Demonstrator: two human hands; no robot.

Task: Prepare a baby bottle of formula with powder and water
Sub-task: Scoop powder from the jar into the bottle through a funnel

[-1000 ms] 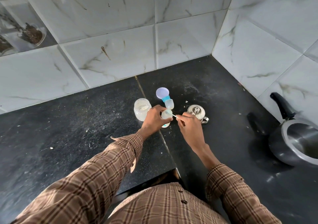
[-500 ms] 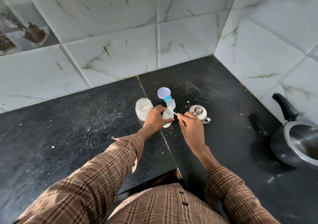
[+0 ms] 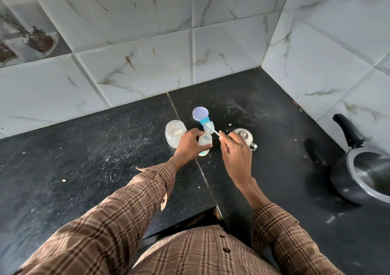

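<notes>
Black counter: left hand grips bottle; right hand fingers pinch scoop.

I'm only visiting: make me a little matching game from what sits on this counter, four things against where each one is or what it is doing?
Things:
1. powder jar
2. baby bottle
3. steel pot with lid
4. pressure cooker

Places or states:
A. at the far right edge, black handle up
B. gripped by the left hand
C. behind the right hand, which holds a small spoon
D. open, left of the left hand

Pairs: 1-D, 2-B, 3-C, 4-A
</notes>
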